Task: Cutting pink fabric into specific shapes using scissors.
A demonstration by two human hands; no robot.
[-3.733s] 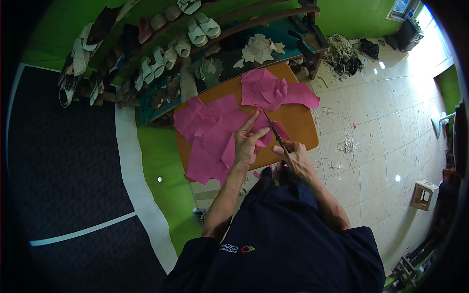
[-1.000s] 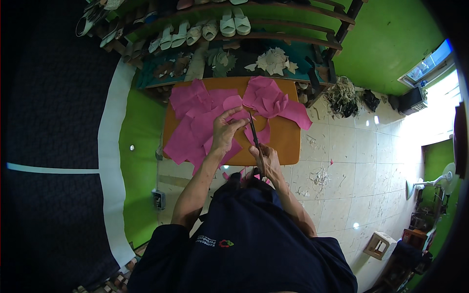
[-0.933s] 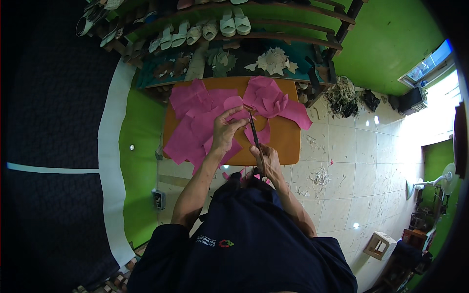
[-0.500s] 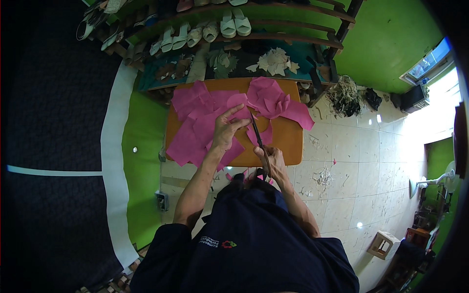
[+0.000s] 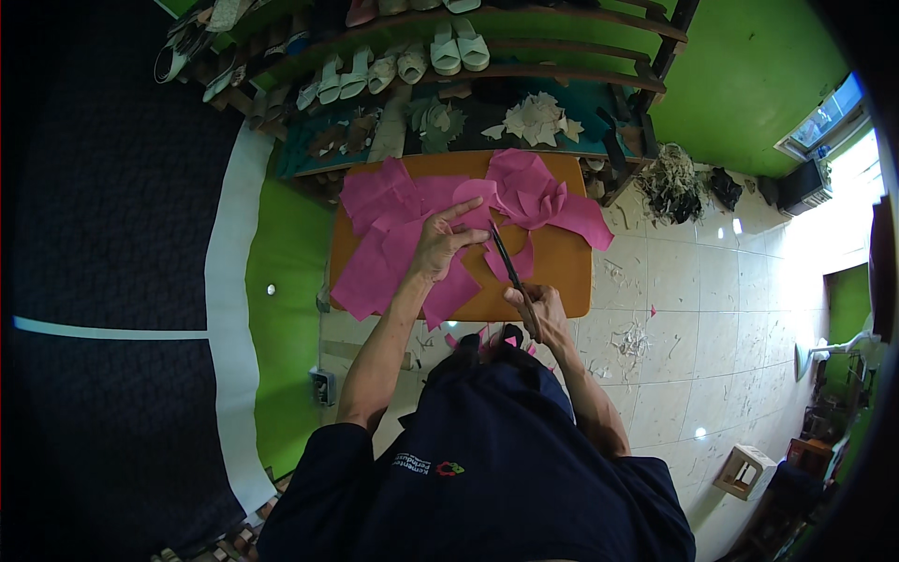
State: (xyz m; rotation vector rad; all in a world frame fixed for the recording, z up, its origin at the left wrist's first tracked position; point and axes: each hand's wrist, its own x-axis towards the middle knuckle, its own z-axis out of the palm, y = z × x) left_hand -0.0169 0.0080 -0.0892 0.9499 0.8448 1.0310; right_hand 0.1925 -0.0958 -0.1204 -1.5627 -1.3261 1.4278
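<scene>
My left hand (image 5: 438, 245) is closed on a piece of pink sheet material (image 5: 477, 191), pinching it between thumb and fingers above the table. In my right hand (image 5: 543, 309) is a pair of dark scissors (image 5: 507, 258), gripped by the handles. Their blades point away from me, with the tips at the edge of the held piece, close to my left fingertips. More pink sheets (image 5: 384, 248) lie overlapping beneath and left of my left hand. Another crumpled pink heap (image 5: 524, 187) rests at the table's far right, and one sheet overhangs the edge.
The orange-brown table (image 5: 567, 272) stands before me. Behind it, a rack holds white sandals (image 5: 459, 49) and a shelf with pale scraps (image 5: 536, 120). Offcuts (image 5: 629, 342) litter the tiled floor, and a scrap pile (image 5: 670, 187) sits by the green wall. A stool (image 5: 746, 470) stands lower right.
The whole view has shifted slightly, so everything appears a little further right. Both hands keep their holds on the pink piece and the scissors.
</scene>
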